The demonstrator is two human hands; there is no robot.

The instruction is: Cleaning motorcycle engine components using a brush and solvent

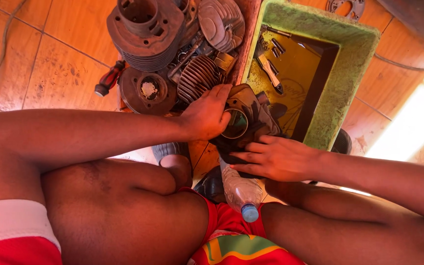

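Seen from above, the person sits low over an orange tiled floor (50, 59) with knees drawn up, and both bare hands close on a dark metal engine cylinder (251, 122) held between them, just above the knees and in front of the green tray. The cylinder is blackened and greasy, roughly blocky in outline, with a round bore whose bright, smooth rim faces the camera; its lower part is hidden behind the hands. The left hand (207, 115) lies curled over the cylinder's left and upper edge, fingers bent around the rim of the bore and the thumb beside it, so it grips the part. The right hand (276, 157) presses against the cylinder's lower right side with fingers stretched nearly flat and pointing left, holding it from below. Just beneath the hands, a clear plastic bottle (241, 191) with a blue cap lies between the thighs, its cap pointing toward the camera. Beyond the left hand sits a heap of rusty and grey finned engine parts (172, 44), touching one another, with a red-handled screwdriver (108, 78) lying on the tiles at the heap's left edge. To the right of the heap stands a worn green tray (349, 54) with a yellow bottom holding a few small tools.
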